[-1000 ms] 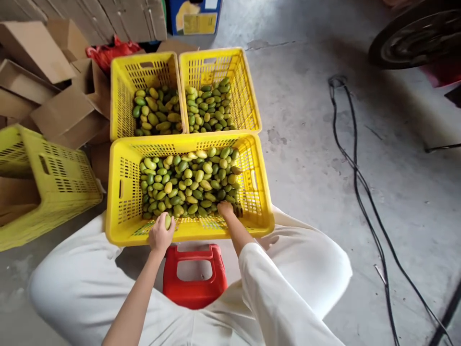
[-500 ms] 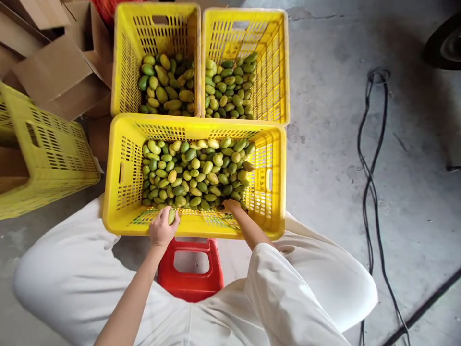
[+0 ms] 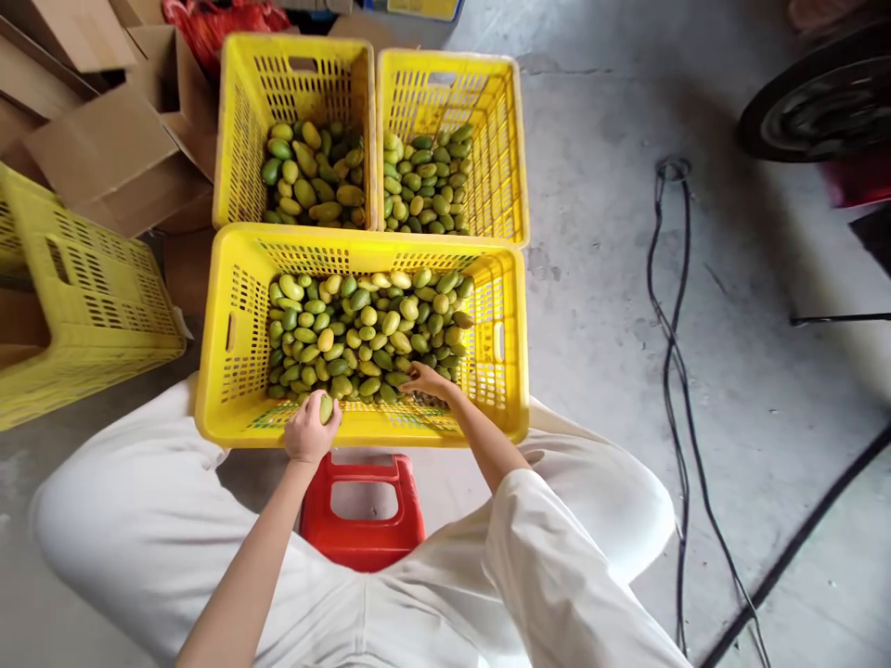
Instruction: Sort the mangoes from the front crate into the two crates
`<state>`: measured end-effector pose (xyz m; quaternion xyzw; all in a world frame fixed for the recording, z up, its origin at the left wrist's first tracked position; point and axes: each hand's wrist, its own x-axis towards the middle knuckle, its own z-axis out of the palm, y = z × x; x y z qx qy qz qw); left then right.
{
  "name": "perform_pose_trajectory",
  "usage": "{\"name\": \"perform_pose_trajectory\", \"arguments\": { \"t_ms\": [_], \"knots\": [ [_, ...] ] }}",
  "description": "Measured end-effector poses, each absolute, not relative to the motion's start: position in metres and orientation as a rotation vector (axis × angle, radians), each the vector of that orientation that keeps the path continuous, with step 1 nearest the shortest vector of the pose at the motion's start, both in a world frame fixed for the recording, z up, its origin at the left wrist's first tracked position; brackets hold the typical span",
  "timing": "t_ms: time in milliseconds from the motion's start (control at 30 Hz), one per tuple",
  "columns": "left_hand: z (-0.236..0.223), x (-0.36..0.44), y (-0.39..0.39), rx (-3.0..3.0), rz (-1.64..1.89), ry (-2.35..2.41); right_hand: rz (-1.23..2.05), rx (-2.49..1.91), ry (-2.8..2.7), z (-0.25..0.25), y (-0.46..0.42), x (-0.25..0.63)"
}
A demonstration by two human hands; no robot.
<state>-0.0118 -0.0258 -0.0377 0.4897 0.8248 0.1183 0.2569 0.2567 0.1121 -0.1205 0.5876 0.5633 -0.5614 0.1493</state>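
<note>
In my left hand is a small green-yellow mango, gripped by closed fingers over the near rim of the front yellow crate. My right hand is inside that crate near its front wall, fingers apart and stretched leftward over the heap of green and yellow mangoes. Its fingertips are at the fruit, and nothing shows in its grasp. By the right hand, a patch of the crate's slotted bottom is bare.
Two yellow crates of mangoes, left and right, adjoin the front crate's far side. Cardboard boxes and another yellow crate lie left. A red stool is between the legs. Black cable and a wheel are right.
My right hand has lifted from the fruit by the front wall and shifted left, its fingers now visible. My left hand keeps its mango at the rim. The camera view has tilted and shifted.
</note>
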Motion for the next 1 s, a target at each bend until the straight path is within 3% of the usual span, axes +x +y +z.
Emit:
{"name": "perform_pose_trajectory", "arguments": {
  "t_ms": [133, 200, 367, 633, 833, 1000],
  "knots": [
    [-0.029, -0.013, -0.016, 1.122, 0.496, 2.193, -1.936, 1.750, 1.714, -0.083, 0.131, 0.238],
    [-0.019, -0.014, -0.005, 0.958, 0.706, 2.128, -2.332, 1.733, 1.705, -0.058, 0.139, 0.235],
    [0.035, -0.019, 0.031, 0.903, 0.912, 1.597, -2.920, 1.737, 1.602, 0.016, 0.141, 0.245],
    [0.091, -0.041, 0.076, 0.847, 0.964, 1.396, -2.838, 1.842, 1.965, 0.090, 0.126, 0.267],
    [0.088, -0.049, 0.102, 0.562, 1.058, 1.299, -3.084, 1.814, 1.729, 0.086, 0.131, 0.263],
    [0.081, -0.048, 0.106, 0.456, 1.078, 1.299, -3.079, 1.960, 1.725, 0.078, 0.138, 0.266]
  ]
}}
